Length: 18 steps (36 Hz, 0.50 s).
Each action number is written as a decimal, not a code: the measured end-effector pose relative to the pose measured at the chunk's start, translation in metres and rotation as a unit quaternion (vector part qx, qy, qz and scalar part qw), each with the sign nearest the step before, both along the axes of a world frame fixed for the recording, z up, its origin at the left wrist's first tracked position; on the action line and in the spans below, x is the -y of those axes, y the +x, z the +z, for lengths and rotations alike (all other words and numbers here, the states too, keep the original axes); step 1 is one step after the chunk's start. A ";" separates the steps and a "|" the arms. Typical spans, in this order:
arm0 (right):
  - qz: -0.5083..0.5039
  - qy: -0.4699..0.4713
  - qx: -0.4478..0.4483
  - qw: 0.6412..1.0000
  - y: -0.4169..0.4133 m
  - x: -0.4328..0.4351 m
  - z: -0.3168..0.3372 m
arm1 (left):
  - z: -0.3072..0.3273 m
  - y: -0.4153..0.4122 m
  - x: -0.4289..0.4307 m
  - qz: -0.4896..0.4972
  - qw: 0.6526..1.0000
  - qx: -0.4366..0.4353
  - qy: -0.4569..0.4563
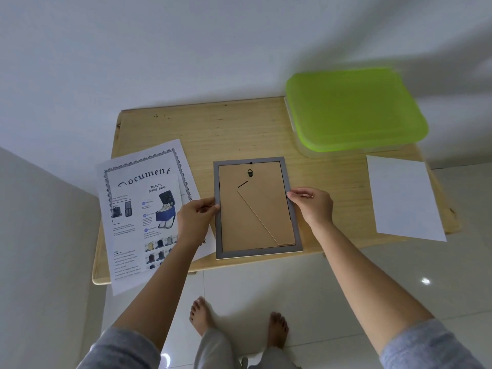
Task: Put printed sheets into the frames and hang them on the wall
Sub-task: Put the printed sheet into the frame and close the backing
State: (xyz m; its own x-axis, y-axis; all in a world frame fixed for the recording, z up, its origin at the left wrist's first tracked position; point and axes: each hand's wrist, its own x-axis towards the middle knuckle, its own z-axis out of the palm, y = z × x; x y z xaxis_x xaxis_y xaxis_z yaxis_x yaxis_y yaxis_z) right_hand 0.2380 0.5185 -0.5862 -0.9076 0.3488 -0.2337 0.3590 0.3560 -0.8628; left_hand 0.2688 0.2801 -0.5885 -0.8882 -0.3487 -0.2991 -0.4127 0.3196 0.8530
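Note:
A grey picture frame (256, 253) lies face down on the wooden table (234, 131), its brown backing board and folded stand facing up. My left hand (195, 222) pinches the frame's left edge at mid-height. On the frame's right edge my right hand (312, 206) grips with fingertips. Left of the frame lie printed sheets (138, 209): a bordered "Document" page with a smaller "Travel Shoe Bag" sheet on top, partly under my left hand. A blank white sheet (402, 198) lies at the table's right edge.
A clear plastic box with a lime-green lid (354, 107) stands at the table's back right. The white wall (186, 49) rises right behind the table. My bare feet (237, 323) stand on the white tiled floor in front.

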 end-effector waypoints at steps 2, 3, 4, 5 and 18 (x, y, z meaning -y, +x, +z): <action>-0.003 -0.002 0.006 1.000 0.000 0.000 0.000 | 0.001 -0.001 0.001 -0.002 1.000 0.004 0.004; -0.005 -0.004 0.009 1.000 0.000 0.000 0.000 | 0.001 -0.001 0.001 -0.003 1.000 0.005 0.007; -0.006 -0.008 0.011 1.000 0.000 0.000 0.000 | 0.001 -0.001 0.001 -0.002 1.000 0.005 0.011; -0.007 -0.012 0.012 1.000 0.000 0.000 0.000 | 0.002 -0.001 0.001 0.001 1.000 0.005 0.014; -0.013 -0.019 0.031 0.999 -0.003 0.001 0.002 | 0.007 -0.006 0.000 -0.022 1.000 0.011 -0.015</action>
